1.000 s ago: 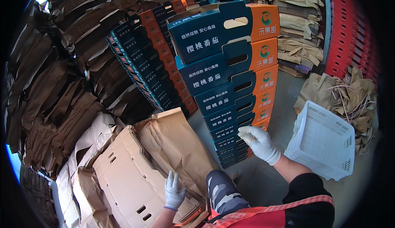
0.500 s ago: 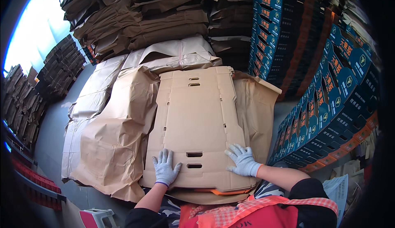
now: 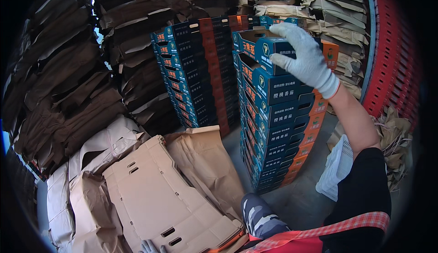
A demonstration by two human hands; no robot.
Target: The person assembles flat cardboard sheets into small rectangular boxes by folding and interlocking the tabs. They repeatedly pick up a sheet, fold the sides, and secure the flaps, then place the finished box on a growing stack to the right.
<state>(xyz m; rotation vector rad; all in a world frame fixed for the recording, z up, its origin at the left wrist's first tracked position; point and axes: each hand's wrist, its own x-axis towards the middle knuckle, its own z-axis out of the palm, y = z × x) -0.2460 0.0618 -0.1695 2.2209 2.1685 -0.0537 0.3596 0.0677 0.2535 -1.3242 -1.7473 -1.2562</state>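
Observation:
My right hand [image 3: 303, 56], in a pale knitted glove, is raised at the top box of a tall stack of teal and orange cardboard boxes [image 3: 273, 116]. Its thumb and fingers are spread apart in a curve with nothing visible between them; contact with the box cannot be made out. At the lower edge, the gloved fingers of my left hand [image 3: 151, 247] lie spread on a pile of flat, unfolded brown cardboard blanks [image 3: 155, 193]. The rest of that hand is cut off by the picture's edge. Slots and notched sides show on the top blank.
Brown wrapping paper [image 3: 205, 161] lies around the blanks. Another teal box stack [image 3: 187, 75] stands behind. Paper-wrapped bundles [image 3: 59, 70] rise at the left and back. A white plastic basket [image 3: 336, 168] sits right on the floor, near red perforated panels [image 3: 394, 56].
The view has swung to the right. My right hand has left the cardboard blanks and risen to the box stack. My left hand stays on the blanks, now at the lower edge.

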